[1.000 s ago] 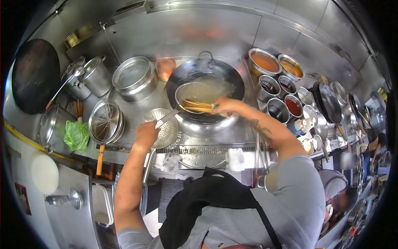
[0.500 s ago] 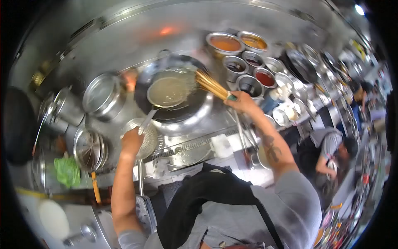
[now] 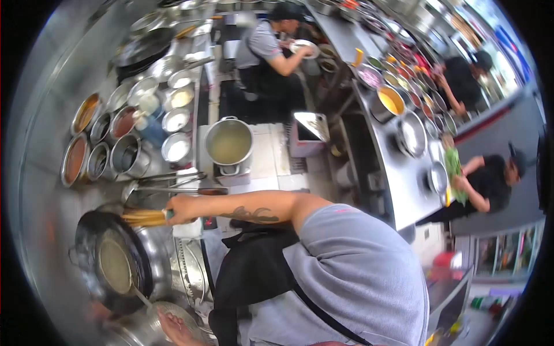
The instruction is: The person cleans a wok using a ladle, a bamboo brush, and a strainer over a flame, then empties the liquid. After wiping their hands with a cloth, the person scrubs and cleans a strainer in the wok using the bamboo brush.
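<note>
My right hand (image 3: 183, 209) is closed around a bamboo wok brush (image 3: 143, 217), whose bristle end lies over the rim of the dark wok (image 3: 86, 230). Inside the wok sits a round strainer (image 3: 115, 262), its handle slanting down toward my left hand (image 3: 175, 328). The left fingers are at that handle and look closed on it, partly cut off near the bottom of the view. Beneath the left hand is a perforated metal skimmer (image 3: 193, 317). Long-handled metal tools (image 3: 173, 187) lie beside my right hand.
Sauce pots (image 3: 130, 154) and small bowls (image 3: 176, 148) line the station beyond my right hand. A large two-handled pot (image 3: 229, 144) stands past them. One co-worker (image 3: 268, 49) holds a plate; another (image 3: 485, 181) handles greens by the steel counter (image 3: 398, 196).
My view has swung to the right, bringing the kitchen aisle and co-workers into sight. The brush has moved from inside the wok to its rim. The strainer stays in the wok.
</note>
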Available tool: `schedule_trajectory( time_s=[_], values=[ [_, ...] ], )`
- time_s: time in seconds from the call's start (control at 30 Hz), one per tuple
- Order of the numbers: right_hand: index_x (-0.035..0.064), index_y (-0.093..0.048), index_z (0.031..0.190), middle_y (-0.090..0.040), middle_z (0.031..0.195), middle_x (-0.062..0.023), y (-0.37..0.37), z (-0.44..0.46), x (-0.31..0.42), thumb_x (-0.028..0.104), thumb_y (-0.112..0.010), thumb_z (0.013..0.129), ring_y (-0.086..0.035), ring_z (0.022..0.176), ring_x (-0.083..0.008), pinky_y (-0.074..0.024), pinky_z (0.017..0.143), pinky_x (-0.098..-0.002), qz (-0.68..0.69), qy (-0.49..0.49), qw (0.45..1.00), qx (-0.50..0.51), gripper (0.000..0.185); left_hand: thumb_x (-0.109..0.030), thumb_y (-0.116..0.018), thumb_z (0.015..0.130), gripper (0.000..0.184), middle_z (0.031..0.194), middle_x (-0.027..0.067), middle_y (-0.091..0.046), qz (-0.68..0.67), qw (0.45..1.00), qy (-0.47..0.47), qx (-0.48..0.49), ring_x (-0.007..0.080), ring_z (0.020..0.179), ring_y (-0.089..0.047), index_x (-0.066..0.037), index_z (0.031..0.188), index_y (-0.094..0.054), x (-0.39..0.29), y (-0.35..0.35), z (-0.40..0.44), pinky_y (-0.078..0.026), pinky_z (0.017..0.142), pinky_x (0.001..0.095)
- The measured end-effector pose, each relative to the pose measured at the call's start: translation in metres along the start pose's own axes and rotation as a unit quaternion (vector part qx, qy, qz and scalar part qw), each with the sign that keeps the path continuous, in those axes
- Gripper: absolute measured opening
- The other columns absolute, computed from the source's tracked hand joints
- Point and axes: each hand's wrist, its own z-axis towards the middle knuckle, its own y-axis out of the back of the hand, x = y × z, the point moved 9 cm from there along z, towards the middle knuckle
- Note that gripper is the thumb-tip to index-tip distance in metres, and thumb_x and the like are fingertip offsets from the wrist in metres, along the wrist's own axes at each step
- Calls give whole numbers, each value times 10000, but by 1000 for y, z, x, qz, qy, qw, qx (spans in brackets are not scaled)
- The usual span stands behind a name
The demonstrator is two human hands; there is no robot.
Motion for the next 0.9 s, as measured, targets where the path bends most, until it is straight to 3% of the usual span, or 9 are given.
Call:
schedule_trajectory(
  time_s=[0.07, 0.17, 0.37, 0.4, 0.47, 0.5, 0.6, 0.73, 0.9],
  values=[
    [42, -682, 907, -654, 661, -143, -3, -1, -4, 399, -700, 703, -651, 594, -276, -527, 585, -388, -16, -16, 999, -33, 412, -308, -439, 959, 508, 1153, 190, -543, 15, 995, -81, 60, 293, 934, -563, 25, 1341, -418, -11, 3, 10, -447, 900, 424],
    [42, -681, 874, -667, 732, -171, 1, -9, -2, 410, -695, 684, -662, 697, -321, -525, 666, -418, -71, 16, 996, -61, 415, -203, -524, 926, 213, 838, 46, -575, -143, 984, 98, 36, 144, 711, -520, -35, 1054, -555, -40, -69, -8, -443, 640, 276],
    [48, -678, 914, -669, 792, -189, 13, -21, 33, 419, -697, 683, -654, 778, -349, -512, 722, -432, -45, 47, 997, -45, 438, -183, -548, 909, 171, 696, 27, -517, -116, 990, 73, -41, 142, 566, -461, -41, 818, -578, -60, -90, -23, -383, 513, 261],
    [47, -674, 931, -669, 810, -194, 17, -19, 38, 414, -700, 686, -652, 792, -351, -510, 728, -434, -49, 48, 996, -53, 442, -183, -548, 909, 171, 696, 27, -517, -131, 988, 64, -51, 142, 566, -461, -41, 818, -578, -58, -78, -24, -383, 513, 261],
    [46, -669, 947, -668, 828, -198, 20, -9, 54, 408, -703, 688, -650, 807, -354, -509, 734, -435, -63, 65, 995, -48, 447, -163, -573, 882, 161, 742, 51, -556, 250, 916, -300, 90, 166, 601, -502, -11, 851, -614, -105, -84, -40, -415, 538, 271],
    [46, -667, 964, -667, 842, -202, 21, -4, 63, 400, -706, 690, -649, 816, -354, -509, 739, -437, -63, 78, 994, -48, 450, -163, -573, 882, 161, 742, 51, -556, 243, 918, -305, 73, 166, 601, -502, -11, 851, -614, -109, -79, -37, -415, 538, 271],
    [48, -665, 1007, -666, 857, -206, 16, 16, 91, 389, -714, 688, -647, 828, -359, -511, 746, -438, -69, 109, 991, -38, 469, -146, -577, 869, 348, 973, 143, -638, 382, 901, 92, -183, 244, 795, -607, -1, 1185, -580, -69, -15, -20, -492, 684, 331],
    [52, -674, 876, -671, 816, -173, 0, 44, 133, 411, -712, 660, -656, 807, -338, -517, 728, -429, -81, 139, 987, -24, 421, -146, -573, 889, 505, 941, 170, -639, 596, 724, -327, -119, 245, 796, -623, 34, 1337, -428, -54, 24, 23, -504, 681, 354],
    [66, -668, 909, -669, 811, -158, -49, 81, 182, 367, -697, 667, -653, 810, -335, -519, 732, -437, -204, 255, 945, 18, 387, -80, -570, 852, 502, 1096, 296, -597, 601, 769, -142, -164, 385, 991, -610, 89, 1305, -434, -63, 15, -6, -486, 819, 409]
  ],
)
